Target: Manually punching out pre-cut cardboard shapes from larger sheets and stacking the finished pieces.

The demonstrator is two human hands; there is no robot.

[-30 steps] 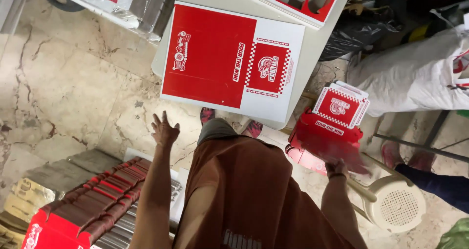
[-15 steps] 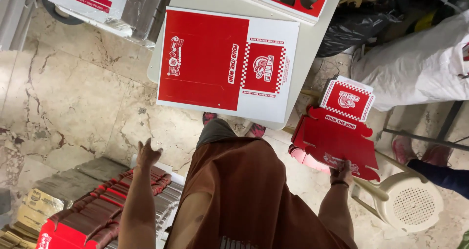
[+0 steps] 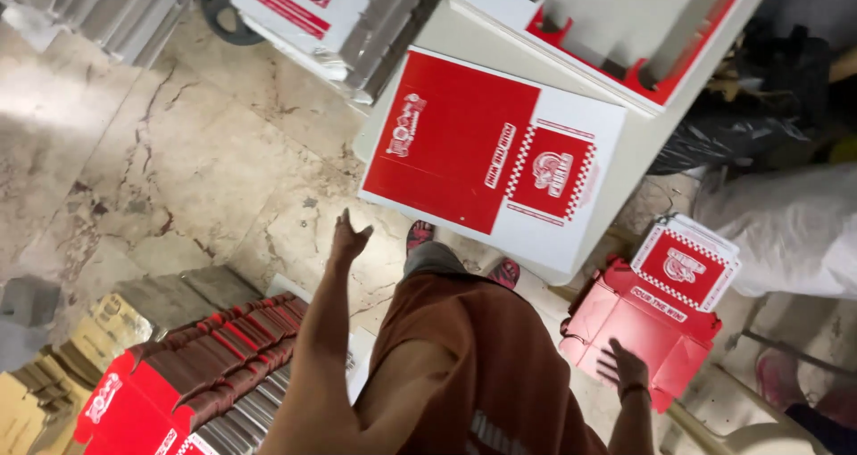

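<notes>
Lower now, the right hand [image 3: 625,366] rests spread on the folded red box [image 3: 638,330] at lower right; the left hand [image 3: 350,239] hangs open above the flat-box stack [image 3: 205,375]. Careless pressing could crease that box.

red carton stack [image 3: 192,379] cut off below, right hand [image 3: 623,366] blurred

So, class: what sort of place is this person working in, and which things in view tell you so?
Probably a packing or box-folding workroom: a row of flat red cartons on the marble floor, a flat red-and-white box blank on the white table, a folded red box.
</notes>
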